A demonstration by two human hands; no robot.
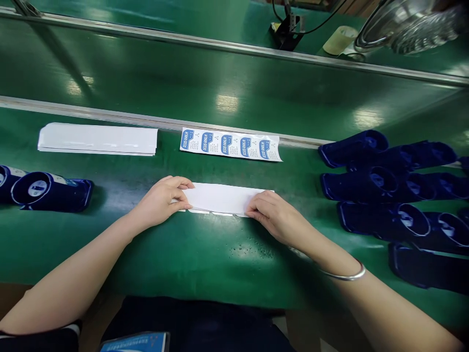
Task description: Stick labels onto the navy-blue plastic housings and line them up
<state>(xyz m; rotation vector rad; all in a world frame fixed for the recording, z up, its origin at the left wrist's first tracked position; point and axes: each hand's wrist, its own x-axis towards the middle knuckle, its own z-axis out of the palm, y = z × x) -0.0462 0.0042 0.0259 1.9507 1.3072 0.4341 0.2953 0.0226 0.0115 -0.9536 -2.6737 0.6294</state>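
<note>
A white paper strip point(220, 198) lies across the green bench in front of me, with scalloped white edges showing beneath its near side. My left hand point(164, 199) pinches its left end between thumb and fingers. At the right end, my right hand point(274, 212) has its fingers closed on the strip. Beyond it lies a sheet of blue-and-white labels point(230, 144), its right corner curling. Further left is a stack of white strips point(98, 139).
Dark blue moulded parts with round openings point(366, 186) stand in rows at the right, and similar ones point(69, 194) at the left. A metal rail point(164, 122) runs behind the sheets. Past a second rail are a tape roll point(340, 40) and a black stand point(287, 34).
</note>
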